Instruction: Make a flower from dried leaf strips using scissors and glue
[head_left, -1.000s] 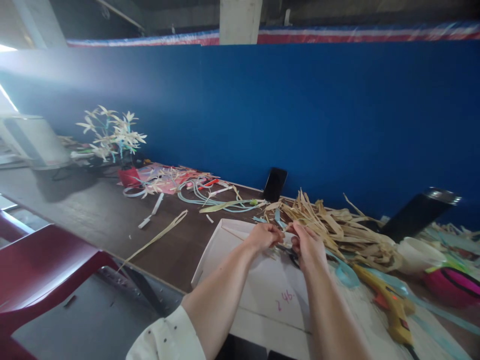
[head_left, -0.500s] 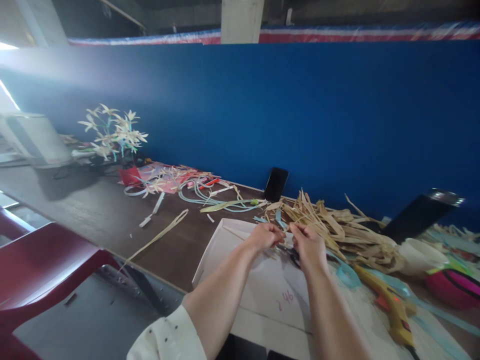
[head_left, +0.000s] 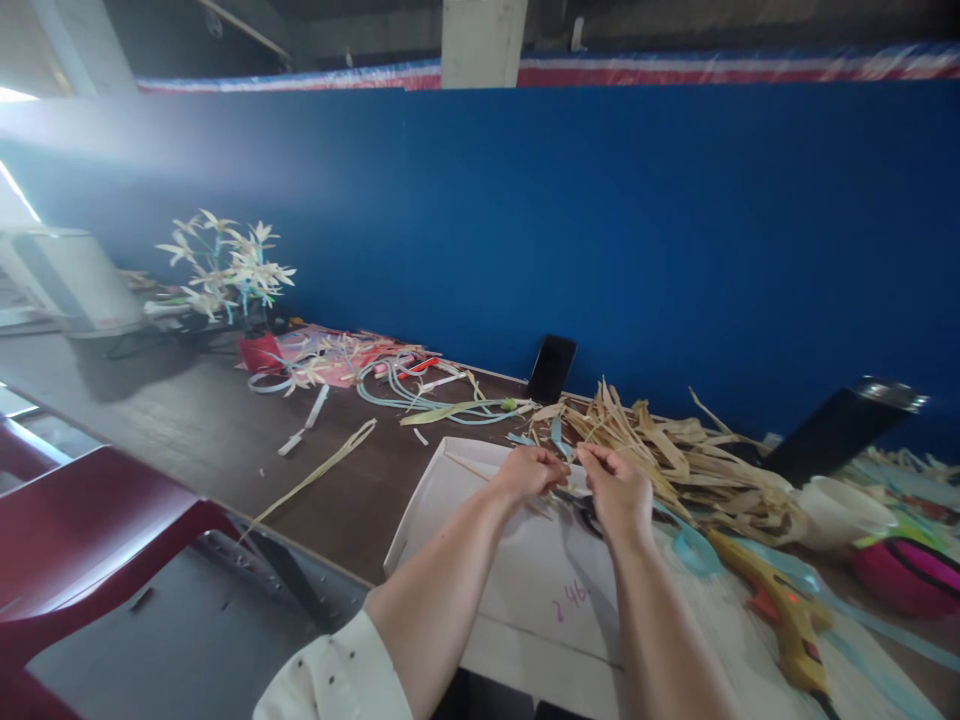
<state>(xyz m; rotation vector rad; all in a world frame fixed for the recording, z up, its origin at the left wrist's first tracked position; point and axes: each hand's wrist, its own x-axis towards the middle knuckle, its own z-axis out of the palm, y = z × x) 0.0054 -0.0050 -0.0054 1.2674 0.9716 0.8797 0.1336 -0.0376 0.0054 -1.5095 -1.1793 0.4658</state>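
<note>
My left hand (head_left: 529, 471) and my right hand (head_left: 619, 487) are close together above a white cardboard box lid (head_left: 517, 575). Fingers and thumb are pinched on both; the small piece between them is mostly hidden and too small to name. Dark-handled scissors (head_left: 588, 516) lie on the lid beneath, partly covered by my right hand. A thin straw-coloured strip (head_left: 466, 464) lies at the lid's far left. Just beyond my hands is a heap of dried husks (head_left: 675, 452), with a pale blue ribbon piece (head_left: 558, 436) at its near end.
On the right lie a yellow glue gun (head_left: 784, 605), a white cup (head_left: 846, 510) and a tilted black bottle (head_left: 840, 430). A phone (head_left: 552, 368) leans on the blue partition (head_left: 675, 230). Pale husk flowers (head_left: 244, 262) stand in a red pot (head_left: 259, 352) at left, near a red chair (head_left: 105, 530).
My right fingertips have shifted slightly to the left. My left hand and the things on the table look the same.
</note>
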